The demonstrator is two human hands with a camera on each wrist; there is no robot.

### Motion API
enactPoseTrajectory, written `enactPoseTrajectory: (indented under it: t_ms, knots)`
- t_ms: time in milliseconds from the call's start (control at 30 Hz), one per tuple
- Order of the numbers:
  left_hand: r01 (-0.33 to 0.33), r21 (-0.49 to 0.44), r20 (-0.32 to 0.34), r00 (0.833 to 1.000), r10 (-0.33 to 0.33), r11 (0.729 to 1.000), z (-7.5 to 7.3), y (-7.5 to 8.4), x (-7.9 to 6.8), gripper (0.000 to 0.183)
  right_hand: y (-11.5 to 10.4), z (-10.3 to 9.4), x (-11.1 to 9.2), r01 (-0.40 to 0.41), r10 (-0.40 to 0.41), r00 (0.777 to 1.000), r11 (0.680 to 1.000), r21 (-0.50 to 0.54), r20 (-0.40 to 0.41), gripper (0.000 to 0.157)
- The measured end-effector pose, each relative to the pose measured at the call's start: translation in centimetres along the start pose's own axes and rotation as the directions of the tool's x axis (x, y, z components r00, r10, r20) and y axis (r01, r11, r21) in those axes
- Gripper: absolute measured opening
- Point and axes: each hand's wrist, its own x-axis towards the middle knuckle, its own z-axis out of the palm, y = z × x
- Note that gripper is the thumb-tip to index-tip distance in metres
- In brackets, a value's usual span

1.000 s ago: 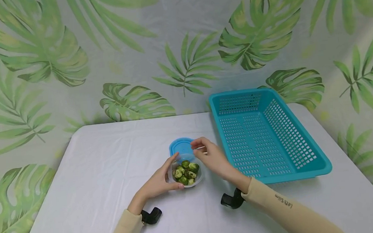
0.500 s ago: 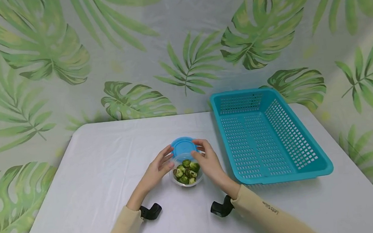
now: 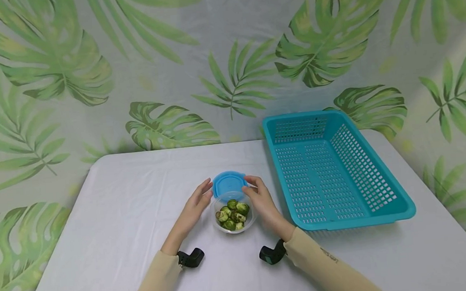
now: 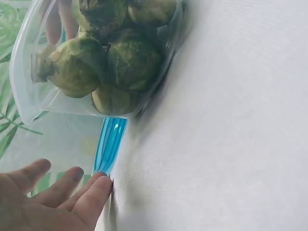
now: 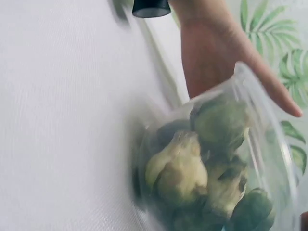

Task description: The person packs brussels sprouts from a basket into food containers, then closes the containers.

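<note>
A clear round container [image 3: 215, 220] of Brussels sprouts [image 3: 233, 215] stands on the white table. Just behind it lies a round blue lid [image 3: 228, 182], partly covered by the container's far rim. My left hand [image 3: 191, 212] is at the lid's left side; in the left wrist view its extended fingers [image 4: 94, 195] meet the blue edge. On the opposite side, my right hand [image 3: 264, 204] has its fingertips at the lid's right edge, beside the container. The right wrist view shows the sprouts through the clear wall, with the left hand [image 5: 207, 53] beyond and hardly any of the right hand.
A large turquoise perforated basket [image 3: 348, 224] stands to the right, close to my right forearm. A leaf-patterned cloth [image 3: 234, 63] hangs behind the table [image 3: 130, 194]. Each wrist carries a black camera, such as the left one [image 3: 191, 257].
My left hand has left the container's side and moved forward to the lid's left. My right hand has shifted slightly to the lid's right edge. The container has stayed nearly in place.
</note>
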Motion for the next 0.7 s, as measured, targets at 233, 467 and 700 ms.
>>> enactPoseTrajectory:
  t_ms: [233,467,700]
  knots:
    - [0.024,0.000,-0.039,0.999,-0.024,1.000,0.0,-2.0,1.3,0.056,1.0,-0.2,1.3,-0.038,0.038,0.999,0.999,-0.029,-0.006,0.042]
    - [0.067,-0.010,-0.081,0.994,-0.068,0.998,0.2,-1.8,2.0,0.064,1.3,-0.3,2.1,-0.037,0.037,0.999,0.998,-0.046,0.003,0.042]
    - [0.065,-0.033,-0.083,0.994,-0.068,0.997,0.2,-1.6,2.3,0.062,1.4,-0.4,2.2,-0.019,0.019,1.000,1.000,-0.023,0.017,0.042]
